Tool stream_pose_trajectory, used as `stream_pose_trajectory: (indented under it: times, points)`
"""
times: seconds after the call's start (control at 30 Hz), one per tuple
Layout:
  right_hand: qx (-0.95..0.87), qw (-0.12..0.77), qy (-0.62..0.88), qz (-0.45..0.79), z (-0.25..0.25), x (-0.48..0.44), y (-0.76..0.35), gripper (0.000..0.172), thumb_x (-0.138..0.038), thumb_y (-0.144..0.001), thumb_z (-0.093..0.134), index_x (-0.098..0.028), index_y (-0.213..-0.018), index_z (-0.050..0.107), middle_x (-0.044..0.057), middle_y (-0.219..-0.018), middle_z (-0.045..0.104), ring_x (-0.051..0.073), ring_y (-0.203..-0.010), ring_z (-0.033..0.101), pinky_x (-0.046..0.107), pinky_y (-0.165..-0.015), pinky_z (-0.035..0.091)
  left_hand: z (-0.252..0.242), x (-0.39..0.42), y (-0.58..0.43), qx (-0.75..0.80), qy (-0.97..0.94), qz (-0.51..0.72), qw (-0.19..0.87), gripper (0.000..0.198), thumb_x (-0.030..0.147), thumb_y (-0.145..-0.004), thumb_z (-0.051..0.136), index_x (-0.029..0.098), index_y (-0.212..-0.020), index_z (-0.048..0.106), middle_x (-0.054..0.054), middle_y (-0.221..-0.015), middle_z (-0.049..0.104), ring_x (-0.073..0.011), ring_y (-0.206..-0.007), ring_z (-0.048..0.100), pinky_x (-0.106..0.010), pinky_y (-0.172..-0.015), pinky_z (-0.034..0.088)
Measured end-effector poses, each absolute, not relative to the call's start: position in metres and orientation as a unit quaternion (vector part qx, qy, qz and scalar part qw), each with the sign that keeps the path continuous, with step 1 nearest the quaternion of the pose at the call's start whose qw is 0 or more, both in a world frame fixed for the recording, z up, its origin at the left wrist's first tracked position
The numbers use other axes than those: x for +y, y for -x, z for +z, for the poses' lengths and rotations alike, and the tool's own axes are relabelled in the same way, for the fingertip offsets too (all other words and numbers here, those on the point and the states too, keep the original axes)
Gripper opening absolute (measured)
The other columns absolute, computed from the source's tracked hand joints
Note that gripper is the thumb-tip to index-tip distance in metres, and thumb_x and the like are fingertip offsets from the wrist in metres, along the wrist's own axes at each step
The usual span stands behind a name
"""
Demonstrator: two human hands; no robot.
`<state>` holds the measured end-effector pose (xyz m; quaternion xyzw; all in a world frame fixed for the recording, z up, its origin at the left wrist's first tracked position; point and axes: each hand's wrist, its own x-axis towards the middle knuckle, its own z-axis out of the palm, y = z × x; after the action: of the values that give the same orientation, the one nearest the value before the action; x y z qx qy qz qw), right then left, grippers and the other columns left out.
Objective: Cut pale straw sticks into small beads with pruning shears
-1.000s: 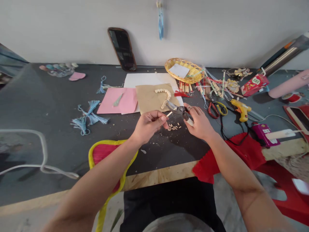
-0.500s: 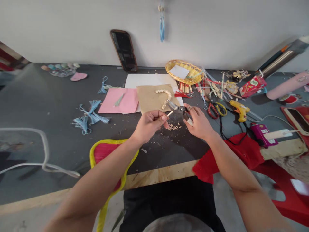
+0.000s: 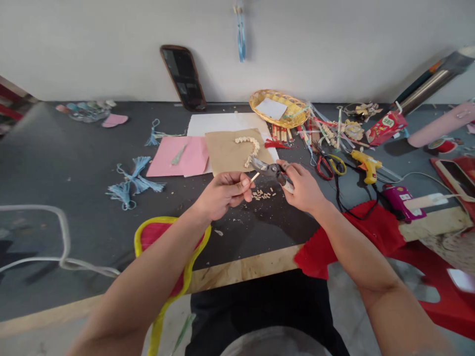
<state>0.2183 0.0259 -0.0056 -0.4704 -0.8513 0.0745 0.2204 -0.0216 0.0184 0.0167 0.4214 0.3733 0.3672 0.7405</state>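
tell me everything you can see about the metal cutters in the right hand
The grey metal cutters have short pointed blades, and a pale handle end shows below the fingers. The right hand grips the handles and holds the tool above the dark table, blades pointing left. The blade tips reach the end of a thin pale wooden stick pinched in the left hand.

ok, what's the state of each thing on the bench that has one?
left hand: fingers pinched on stick
stick: held in the air, free end toward cutters
right hand: closed on cutters
cutters: held in the air, blades open or shut unclear
cut pieces: loose heap below the hands
brown paper: flat, hook-shaped row laid on it
glue gun: lying on its side
basket: upright, white card inside
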Motion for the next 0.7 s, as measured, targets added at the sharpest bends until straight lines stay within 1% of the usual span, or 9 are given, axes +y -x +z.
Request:
stream_pose_trajectory:
  times: [0.1,0.17,0.23,0.33,0.37,0.43,0.5,0.57,0.7]
  points:
    - [-0.847,0.215,0.481,0.07,-0.003,0.024,-0.217,0.06,-0.017,-0.08,0.05,-0.018,-0.139,0.038,0.015,-0.115,0.057,0.03,-0.106,0.055,0.045,-0.089,0.048,0.018,0.017,0.022,0.364,-0.424,0.369,0.743,0.028,0.036,-0.07,0.078,0.012,-0.068,0.062,-0.003,-0.053,0.061,-0.0021,-0.036,0.028,-0.019,-0.036,0.012]
    - [-0.844,0.216,0.488,0.055,-0.004,0.025,-0.218,0.06,-0.019,-0.081,0.05,-0.018,-0.14,0.038,0.015,-0.115,0.057,0.03,-0.107,0.055,0.046,-0.09,0.047,0.017,0.017,0.02,0.364,-0.441,0.381,0.727,0.028,0.036,-0.073,0.076,0.012,-0.069,0.062,-0.003,-0.054,0.062,-0.0025,-0.037,0.03,-0.019,-0.036,0.015]
    - [-0.84,0.221,0.493,0.045,-0.008,0.027,-0.219,0.059,-0.021,-0.083,0.049,-0.019,-0.141,0.037,0.015,-0.117,0.057,0.032,-0.11,0.053,0.048,-0.091,0.046,0.015,0.016,0.018,0.376,-0.472,0.406,0.686,0.026,0.037,-0.076,0.074,0.013,-0.072,0.062,-0.003,-0.058,0.065,-0.0031,-0.039,0.034,-0.019,-0.038,0.021]
    - [-0.838,0.221,0.498,0.044,-0.013,0.03,-0.22,0.06,-0.024,-0.085,0.049,-0.019,-0.143,0.034,0.015,-0.121,0.056,0.033,-0.113,0.051,0.05,-0.092,0.046,0.01,0.014,0.013,0.411,-0.527,0.447,0.596,0.023,0.035,-0.079,0.071,0.015,-0.076,0.062,-0.004,-0.065,0.069,-0.0043,-0.044,0.041,-0.018,-0.042,0.031]
    - [-0.838,0.218,0.498,0.045,-0.014,0.03,-0.22,0.061,-0.025,-0.085,0.05,-0.019,-0.144,0.033,0.015,-0.122,0.056,0.034,-0.113,0.051,0.05,-0.092,0.046,0.008,0.013,0.013,0.423,-0.541,0.455,0.567,0.021,0.034,-0.08,0.07,0.015,-0.076,0.062,-0.004,-0.067,0.069,-0.0045,-0.045,0.042,-0.018,-0.043,0.032]
    - [-0.841,0.212,0.496,0.046,-0.014,0.03,-0.221,0.061,-0.027,-0.086,0.05,-0.019,-0.144,0.033,0.015,-0.123,0.055,0.034,-0.113,0.05,0.051,-0.093,0.046,0.006,0.012,0.012,0.441,-0.557,0.46,0.533,0.02,0.034,-0.081,0.068,0.015,-0.076,0.062,-0.004,-0.068,0.07,-0.0041,-0.044,0.04,-0.019,-0.043,0.031]
    - [-0.847,0.206,0.488,0.05,-0.013,0.03,-0.222,0.061,-0.028,-0.087,0.05,-0.019,-0.144,0.032,0.015,-0.123,0.055,0.034,-0.113,0.05,0.051,-0.093,0.046,0.005,0.012,0.013,0.44,-0.553,0.454,0.543,0.022,0.035,-0.082,0.067,0.015,-0.075,0.062,-0.005,-0.066,0.069,-0.0033,-0.041,0.035,-0.019,-0.04,0.026]
    - [-0.853,0.202,0.478,0.055,-0.012,0.03,-0.223,0.062,-0.028,-0.087,0.051,-0.02,-0.145,0.031,0.015,-0.124,0.054,0.034,-0.114,0.049,0.052,-0.093,0.046,0.006,0.012,0.013,0.423,-0.529,0.442,0.589,0.025,0.036,-0.08,0.068,0.014,-0.073,0.062,-0.005,-0.062,0.068,-0.003,-0.039,0.031,-0.02,-0.038,0.022]
    - [-0.865,0.193,0.458,0.066,-0.01,0.032,-0.227,0.064,-0.026,-0.085,0.052,-0.019,-0.145,0.03,0.015,-0.126,0.053,0.033,-0.116,0.048,0.052,-0.095,0.044,0.01,0.014,0.015,0.388,-0.473,0.409,0.678,0.028,0.038,-0.075,0.074,0.014,-0.069,0.061,-0.005,-0.056,0.066,-0.0029,-0.037,0.031,-0.02,-0.037,0.017]
